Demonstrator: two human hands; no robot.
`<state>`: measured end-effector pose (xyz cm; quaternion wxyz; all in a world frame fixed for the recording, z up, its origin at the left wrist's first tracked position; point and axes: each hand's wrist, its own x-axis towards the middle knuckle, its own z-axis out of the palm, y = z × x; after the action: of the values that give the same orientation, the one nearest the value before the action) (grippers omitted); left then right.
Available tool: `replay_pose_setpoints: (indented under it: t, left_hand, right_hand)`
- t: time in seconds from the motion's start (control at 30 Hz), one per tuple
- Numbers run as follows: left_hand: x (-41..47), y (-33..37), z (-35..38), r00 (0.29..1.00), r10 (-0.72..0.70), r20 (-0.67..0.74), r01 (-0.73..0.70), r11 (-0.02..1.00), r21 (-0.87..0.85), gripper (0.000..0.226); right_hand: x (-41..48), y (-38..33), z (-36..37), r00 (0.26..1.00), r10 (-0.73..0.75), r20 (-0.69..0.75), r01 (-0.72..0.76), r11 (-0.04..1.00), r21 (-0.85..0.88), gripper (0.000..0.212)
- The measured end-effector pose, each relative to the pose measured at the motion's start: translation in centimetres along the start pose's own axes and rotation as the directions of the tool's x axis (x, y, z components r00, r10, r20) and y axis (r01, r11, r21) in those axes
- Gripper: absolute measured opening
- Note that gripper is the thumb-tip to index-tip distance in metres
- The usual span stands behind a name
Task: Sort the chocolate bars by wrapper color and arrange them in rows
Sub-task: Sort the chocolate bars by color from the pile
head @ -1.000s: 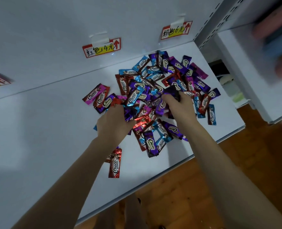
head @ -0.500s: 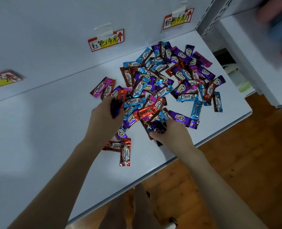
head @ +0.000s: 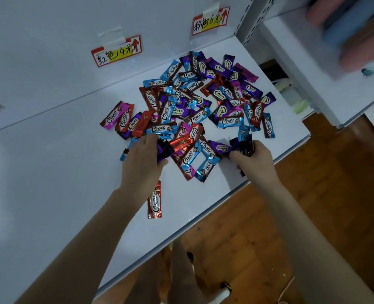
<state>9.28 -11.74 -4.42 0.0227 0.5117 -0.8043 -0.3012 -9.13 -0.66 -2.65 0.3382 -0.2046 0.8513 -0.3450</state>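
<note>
A heap of Choco bars [head: 194, 102] in blue, purple, red and pink wrappers lies on the white shelf [head: 50, 172]. My left hand [head: 142, 163] sits at the heap's near left edge and grips purple bars [head: 163, 150]. My right hand [head: 254, 159] is at the near right edge, close to the shelf's front edge, and holds several dark purple bars [head: 243, 143]. One red bar [head: 154, 200] lies alone near my left wrist. Pink and red bars [head: 118, 117] lie at the heap's left side.
Two price labels, a red-and-yellow one [head: 117, 51] and another [head: 211, 20], are taped to the back panel. The shelf's front edge [head: 203, 218] runs diagonally above a wooden floor [head: 313, 194]. A second white shelf [head: 313, 69] stands at the right.
Both hands pulled back from the heap's middle to its near edge. The right hand then shifted right with purple bars in it. The left hand keeps purple bars.
</note>
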Motion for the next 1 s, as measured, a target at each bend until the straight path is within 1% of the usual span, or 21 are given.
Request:
replay_pose_setpoints:
  t: [0.1,0.17,0.27,0.4,0.47,0.6,0.73,0.87,0.93,1.0]
  left_hand:
    - [0.4,-0.1,-0.1,1.0,0.019,0.004,-0.02,0.999,0.04,0.042]
    - [0.7,-0.4,-0.2,0.999,0.032,0.003,-0.032,0.999,0.033,0.04]
    - [0.8,-1.0,-0.5,1.0,0.005,-0.001,-0.005,0.999,-0.049,0.037]
    - [0.3,-1.3,-1.4,0.999,-0.022,-0.023,0.019,0.991,-0.133,0.033]
    - [-0.1,-1.2,-1.9,0.998,-0.052,-0.046,0.042,0.979,-0.198,0.033]
    - [-0.5,-1.7,-2.6,0.985,-0.157,-0.072,0.123,0.932,-0.342,0.035]
    - [-1.0,-2.2,-2.6,0.978,-0.195,-0.078,0.151,0.91,-0.387,0.039]
    - [-1.7,-2.0,-3.0,0.979,-0.185,-0.09,0.132,0.9,-0.415,0.041]
    - [-2.0,-2.0,-3.4,0.976,-0.191,-0.103,0.128,0.892,-0.434,0.039]
    - [-2.4,-1.9,-4.0,0.974,-0.195,-0.118,0.123,0.885,-0.449,0.037]
  right_hand:
    - [0.8,0.2,-0.2,0.999,-0.045,0.011,0.046,0.991,-0.123,0.023]
    - [1.4,0.0,-0.1,0.996,-0.08,0.026,0.083,0.981,-0.175,0.027]
    - [2.1,-0.2,0.2,0.987,-0.144,0.069,0.156,0.958,-0.242,0.03]
    - [2.6,-0.3,0.8,0.971,-0.205,0.123,0.236,0.9,-0.365,0.036]
    - [2.8,-0.4,1.0,0.967,-0.222,0.126,0.255,0.876,-0.41,0.037]
    - [2.8,-0.8,0.9,0.963,-0.252,0.096,0.267,0.849,-0.456,0.037]
    - [2.4,-1.5,0.7,0.958,-0.28,0.057,0.278,0.867,-0.413,0.03]
    - [1.7,-2.4,0.3,0.958,-0.26,0.121,0.287,0.877,-0.385,0.017]
    - [1.3,-3.0,0.0,0.96,-0.254,0.12,0.278,0.912,-0.3,0.014]
    - [1.0,-3.9,-0.3,0.953,-0.278,0.118,0.298,0.929,-0.218,0.015]
